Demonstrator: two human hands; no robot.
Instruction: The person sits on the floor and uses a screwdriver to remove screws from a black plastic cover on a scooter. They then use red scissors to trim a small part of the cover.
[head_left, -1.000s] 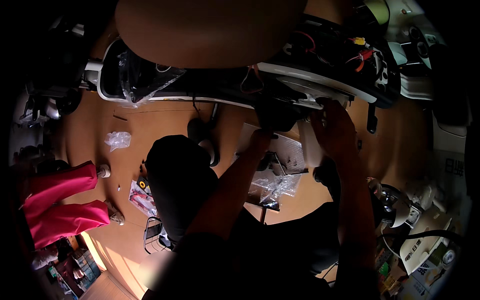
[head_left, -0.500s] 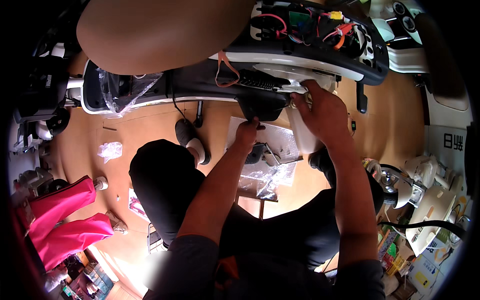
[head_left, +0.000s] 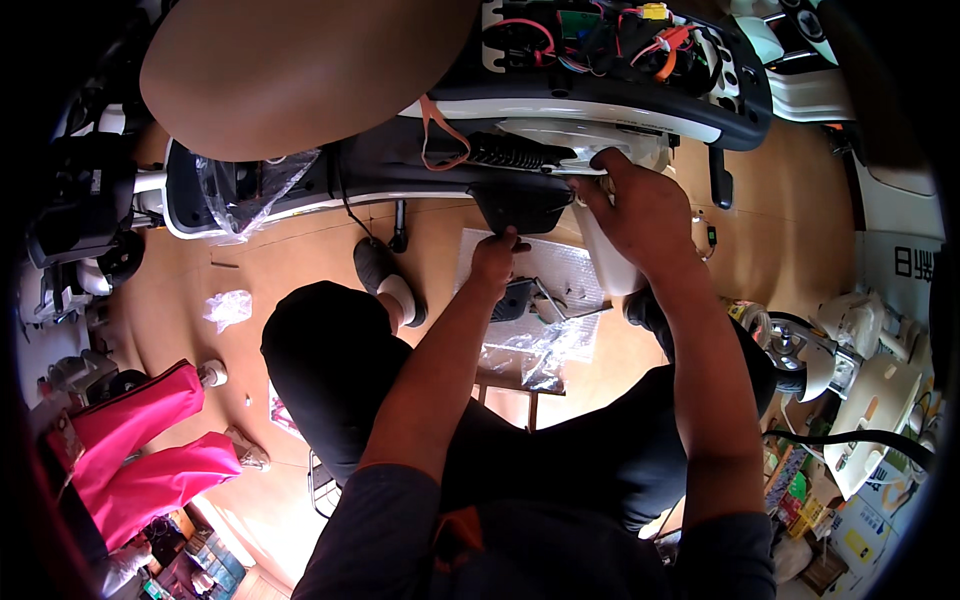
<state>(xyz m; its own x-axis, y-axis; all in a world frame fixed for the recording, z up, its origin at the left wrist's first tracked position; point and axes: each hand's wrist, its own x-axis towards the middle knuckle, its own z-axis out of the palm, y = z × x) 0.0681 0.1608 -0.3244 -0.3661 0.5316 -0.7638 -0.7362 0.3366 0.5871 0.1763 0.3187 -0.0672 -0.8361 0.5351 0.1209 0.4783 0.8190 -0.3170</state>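
My left hand (head_left: 492,264) is closed on the lower edge of a black, tapered footrest-like part (head_left: 520,208), its thumb pressed against the rim. This part lies against the side of an electric scooter (head_left: 400,185). At the part's right end my right hand (head_left: 648,218) is curled, fingers bent and close together by the scooter's frame; whatever is between the fingertips is hidden. Just above the black part runs a black coil-spring shock absorber (head_left: 515,152). A white curved panel (head_left: 603,250) stands below my right hand.
The scooter's brown seat (head_left: 300,75) and exposed wiring (head_left: 620,40) are above. Bubble wrap (head_left: 575,265) with loose black parts lies on the floor between my legs. Crumpled plastic (head_left: 228,310) and a person's bright pink clothing (head_left: 150,430) are at left; scooter parts (head_left: 860,420) crowd the right.
My view has shifted slightly. Both hands stay at the black part, and my right hand's fingers are bent a little differently. The black part shows no clear movement.
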